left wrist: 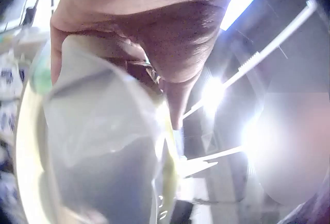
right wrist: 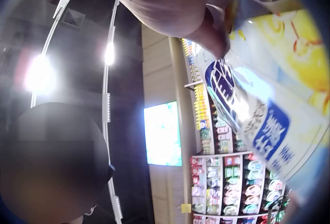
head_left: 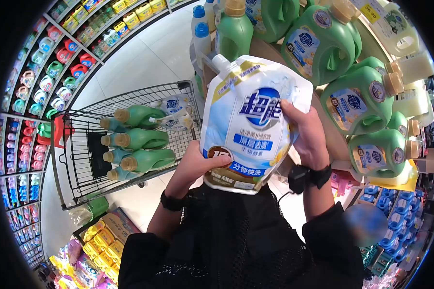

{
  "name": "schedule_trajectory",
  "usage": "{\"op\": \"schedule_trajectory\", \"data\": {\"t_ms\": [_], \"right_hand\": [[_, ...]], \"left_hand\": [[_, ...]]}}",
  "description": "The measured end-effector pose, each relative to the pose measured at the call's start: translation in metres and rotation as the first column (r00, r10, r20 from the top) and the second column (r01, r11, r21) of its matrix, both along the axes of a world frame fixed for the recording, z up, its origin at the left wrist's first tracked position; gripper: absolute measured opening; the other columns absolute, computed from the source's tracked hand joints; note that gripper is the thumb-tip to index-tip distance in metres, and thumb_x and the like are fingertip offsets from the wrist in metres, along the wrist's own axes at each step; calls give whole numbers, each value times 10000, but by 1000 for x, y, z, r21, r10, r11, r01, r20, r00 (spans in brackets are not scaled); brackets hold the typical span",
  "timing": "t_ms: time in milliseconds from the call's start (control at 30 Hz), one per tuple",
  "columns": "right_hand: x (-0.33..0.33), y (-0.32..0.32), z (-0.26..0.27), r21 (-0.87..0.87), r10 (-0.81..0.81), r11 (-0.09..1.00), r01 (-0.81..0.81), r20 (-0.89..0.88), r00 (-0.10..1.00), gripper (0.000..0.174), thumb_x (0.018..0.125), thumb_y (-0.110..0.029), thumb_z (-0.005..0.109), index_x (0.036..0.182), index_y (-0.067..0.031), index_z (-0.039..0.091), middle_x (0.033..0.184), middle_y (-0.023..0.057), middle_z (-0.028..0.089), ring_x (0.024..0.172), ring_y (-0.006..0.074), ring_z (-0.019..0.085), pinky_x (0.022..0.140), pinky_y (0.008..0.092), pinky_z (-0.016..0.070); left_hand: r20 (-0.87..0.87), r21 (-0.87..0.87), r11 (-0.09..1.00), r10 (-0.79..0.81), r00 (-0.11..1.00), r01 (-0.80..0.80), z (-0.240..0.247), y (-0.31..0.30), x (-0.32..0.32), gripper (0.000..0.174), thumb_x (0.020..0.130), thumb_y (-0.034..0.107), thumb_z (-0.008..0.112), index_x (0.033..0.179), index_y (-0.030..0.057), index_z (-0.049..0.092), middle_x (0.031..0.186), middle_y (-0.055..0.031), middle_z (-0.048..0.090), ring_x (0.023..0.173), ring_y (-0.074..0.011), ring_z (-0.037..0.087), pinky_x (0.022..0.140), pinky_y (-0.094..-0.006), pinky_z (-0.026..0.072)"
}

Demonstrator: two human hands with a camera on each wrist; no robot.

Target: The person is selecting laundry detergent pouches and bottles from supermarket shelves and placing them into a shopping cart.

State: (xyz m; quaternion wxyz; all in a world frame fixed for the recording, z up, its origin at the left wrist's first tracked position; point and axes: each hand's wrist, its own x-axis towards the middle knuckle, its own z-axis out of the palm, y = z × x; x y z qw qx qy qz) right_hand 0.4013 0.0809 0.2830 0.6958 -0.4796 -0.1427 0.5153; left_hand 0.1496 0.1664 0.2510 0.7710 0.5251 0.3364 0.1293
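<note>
A white detergent pouch (head_left: 248, 130) with blue lettering and a white cap is held up in front of the body, tilted, in the head view. The left hand (head_left: 192, 166) grips its lower left edge, thumb on the front. On the right edge the right hand (head_left: 309, 135) pinches it, thumb beside the logo. In the left wrist view the left hand (left wrist: 149, 23) holds the pouch (left wrist: 103, 141) from above it in the picture. The right wrist view has the right hand (right wrist: 180, 7) on the printed pouch (right wrist: 283, 100), its far fingers partly hidden.
A wire shopping cart (head_left: 125, 102) at the left holds several green bottles (head_left: 152, 160) and pouches (head_left: 176, 111). Green jugs (head_left: 354, 107) stand on a curved display at the right. Stocked shelves (head_left: 48, 62) line the far left, with yellow packs (head_left: 102, 243) at the lower left.
</note>
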Motion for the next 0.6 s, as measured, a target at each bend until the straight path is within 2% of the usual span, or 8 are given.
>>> {"op": "schedule_trajectory", "data": {"t_ms": [100, 167, 267, 367, 433, 467, 500, 600], "right_hand": [[-35, -11, 26, 62, -9, 998, -9, 294, 956, 293, 877, -126, 716, 1110, 34, 638, 988, 72, 694, 847, 118, 635, 736, 266, 503], [-58, -12, 39, 35, -38, 999, 21, 632, 774, 162, 885, -131, 708, 901, 29, 691, 758, 2, 662, 682, 63, 565, 625, 244, 467], [-87, -2, 37, 155, -168, 984, 84, 668, 725, 106, 880, -90, 693, 875, 16, 702, 710, 30, 666, 627, 92, 587, 591, 257, 470], [-116, -5, 50, 245, -203, 969, -32, 865, 459, 189, 791, 13, 680, 975, -25, 708, 807, 142, 684, 694, 247, 686, 619, 308, 531], [-135, -4, 52, 323, -202, 928, -184, 853, 481, 420, 613, 47, 697, 1027, -15, 687, 919, 143, 699, 773, 296, 699, 666, 338, 564], [-148, -3, 42, 368, -240, 887, -280, 883, 402, 558, 536, 43, 690, 1091, 8, 651, 999, 162, 685, 847, 313, 692, 673, 360, 569], [-165, -3, 46, 379, -254, 886, -265, 878, 407, 418, 659, -5, 718, 1074, -9, 668, 958, 132, 700, 795, 278, 704, 673, 337, 571], [-194, -3, 50, 295, -183, 889, -349, 930, 319, 441, 653, -25, 695, 1087, 35, 643, 971, 142, 676, 814, 274, 694, 669, 331, 570]], "left_hand": [[154, 310, 934, 133, 979, -176, -26, 12, -2, 587, 747, 78, 814, 1250, 2, 522, 1148, -83, 652, 1049, -160, 614, 970, -326, 455], [1, 427, 843, 361, 933, -327, -40, 21, -12, 669, 755, 71, 800, 1325, 19, 454, 1285, -107, 575, 1174, -187, 550, 1032, -349, 403], [206, 323, 848, 371, 906, -421, -69, 13, -22, 734, 752, 90, 803, 1371, 34, 412, 1348, -112, 518, 1259, -205, 489, 1047, -351, 394], [413, 454, 799, 203, 888, -394, -57, -32, -6, 796, 756, 156, 814, 1411, 54, 374, 1367, -114, 489, 1296, -257, 458, 1079, -397, 373], [397, 14, 999, 37, 917, -47, -56, -26, -9, 829, 746, 170, 832, 1418, 48, 363, 1380, -128, 475, 1287, -265, 470, 1085, -407, 374], [254, 543, 831, -297, 920, 118, -113, -16, -20, 833, 732, 178, 849, 1402, 38, 375, 1374, -135, 475, 1261, -237, 486, 1086, -392, 383], [250, 542, 832, -300, 921, 124, -116, -15, -24, 833, 732, 178, 849, 1402, 38, 375, 1374, -135, 475, 1261, -237, 486, 1086, -392, 383], [231, 523, 841, -298, 926, 140, -112, -16, -28, 873, 719, 195, 857, 1413, 36, 353, 1384, -136, 464, 1272, -239, 476, 1088, -393, 381]]}}
